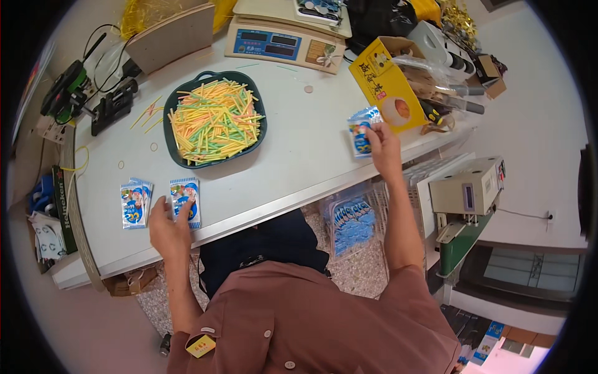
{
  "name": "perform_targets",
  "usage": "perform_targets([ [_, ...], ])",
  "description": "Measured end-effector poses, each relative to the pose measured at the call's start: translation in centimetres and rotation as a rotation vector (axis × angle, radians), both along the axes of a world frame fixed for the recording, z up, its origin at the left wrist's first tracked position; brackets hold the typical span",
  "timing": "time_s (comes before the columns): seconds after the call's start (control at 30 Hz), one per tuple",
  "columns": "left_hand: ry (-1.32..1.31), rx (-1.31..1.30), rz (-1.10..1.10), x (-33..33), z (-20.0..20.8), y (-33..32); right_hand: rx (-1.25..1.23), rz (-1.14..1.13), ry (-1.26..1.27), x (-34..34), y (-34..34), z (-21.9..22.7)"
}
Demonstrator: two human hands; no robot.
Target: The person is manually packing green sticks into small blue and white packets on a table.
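Observation:
My left hand [169, 227] rests at the near left of the white table, fingers apart, its thumb over a small blue-and-white packet [185, 187]. Just left of it, more of these packets [132, 206] lie overlapping. At the right side of the table my right hand [386, 149] is closed on a similar blue packet [360, 138], gripping its right edge; another packet end [367, 114] shows behind it. Between the hands, farther back, sits a dark green tub [261, 134] heaped with thin pastel sticks [215, 118] in yellow, green and pink.
A weighing scale [283, 43] stands at the back, with a yellow box [383, 81] to its right. A black device [112, 106] and a few loose sticks [149, 115] are at the left. Below the table edge is a clear bin of blue packets [352, 224], beside a beige-and-green machine [467, 193].

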State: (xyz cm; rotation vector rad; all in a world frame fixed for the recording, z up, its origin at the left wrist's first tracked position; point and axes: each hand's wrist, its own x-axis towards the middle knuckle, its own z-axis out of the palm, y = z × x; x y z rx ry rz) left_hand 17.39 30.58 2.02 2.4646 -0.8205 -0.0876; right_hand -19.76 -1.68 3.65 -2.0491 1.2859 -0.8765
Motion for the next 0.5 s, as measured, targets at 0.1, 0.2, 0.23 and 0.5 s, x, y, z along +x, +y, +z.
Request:
perform_targets([
  [0.1, 0.053, 0.003, 0.013, 0.0, -1.1, -0.7, -0.211, -0.059, 0.272, -0.8, -2.5, -1.6],
  [0.2, 0.126, -0.075, 0.065, 0.4, -1.2, -0.9, -0.394, -0.138, 0.477, -0.9, -3.3, -3.6],
  [0.23, 0.127, -0.13, 0.062, 0.6, -1.8, -0.7, -0.448, -0.156, 0.506, -0.8, -3.1, -3.9],
  [0.5, 0.204, -0.237, 0.139, 0.9, -1.8, -0.2, -0.303, 0.149, 0.098, 10.3, 1.4, 3.2],
])
